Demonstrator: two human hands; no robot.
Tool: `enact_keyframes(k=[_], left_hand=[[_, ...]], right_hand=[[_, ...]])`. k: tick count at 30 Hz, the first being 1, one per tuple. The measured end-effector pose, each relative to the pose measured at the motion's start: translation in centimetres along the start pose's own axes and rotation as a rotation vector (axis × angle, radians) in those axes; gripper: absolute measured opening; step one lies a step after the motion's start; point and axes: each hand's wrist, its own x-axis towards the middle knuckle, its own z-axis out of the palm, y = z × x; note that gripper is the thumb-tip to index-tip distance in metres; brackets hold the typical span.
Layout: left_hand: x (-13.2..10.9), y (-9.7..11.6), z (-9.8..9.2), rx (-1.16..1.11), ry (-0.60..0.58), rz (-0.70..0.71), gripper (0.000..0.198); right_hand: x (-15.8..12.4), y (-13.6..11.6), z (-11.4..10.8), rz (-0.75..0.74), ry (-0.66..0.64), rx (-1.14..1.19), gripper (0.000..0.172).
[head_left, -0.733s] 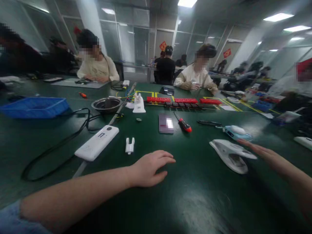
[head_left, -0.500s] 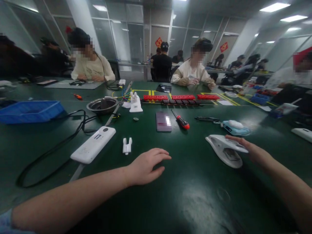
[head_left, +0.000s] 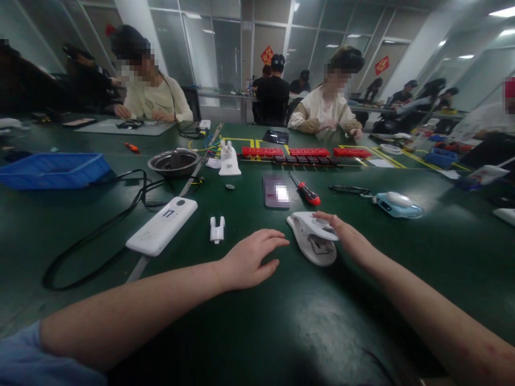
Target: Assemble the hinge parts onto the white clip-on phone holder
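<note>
Metal bowl point(head_left: 166, 171) with indistinct contents point(head_left: 177, 160); left hand point(head_left: 252, 259) loosely spread, right hand point(head_left: 351, 240) on white shell point(head_left: 306, 245), grip hidden

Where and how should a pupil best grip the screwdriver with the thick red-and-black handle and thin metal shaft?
Probably by the handle, from the near right: the screwdriver lies slantwise on the table, its thick handle toward the wearer, its thin shaft pointing away and left.

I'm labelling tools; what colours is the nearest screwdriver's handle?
The handle is red and black, head view.
</note>
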Motion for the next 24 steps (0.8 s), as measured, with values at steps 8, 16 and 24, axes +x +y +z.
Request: enact_keyframes(k=[8,16,24], left_hand=[[0.1,-1.5,0.4,0.027,0.240,-0.084,0.054],[0.2,-2.9,0.6,-0.017,0.235,-0.178,0.060],[0.2,-3.0,0.6,-0.050,0.226,-0.227,0.059]], right_hand=[[2.0,-4.1,6.7,-0.188,-0.026,0.046,0.063],[1.1,-3.8,6.8,-0.434,0.249,0.001,0.038],[-1.1,-2.6,5.4,-0.673,-0.185,-0.730,0.030]])
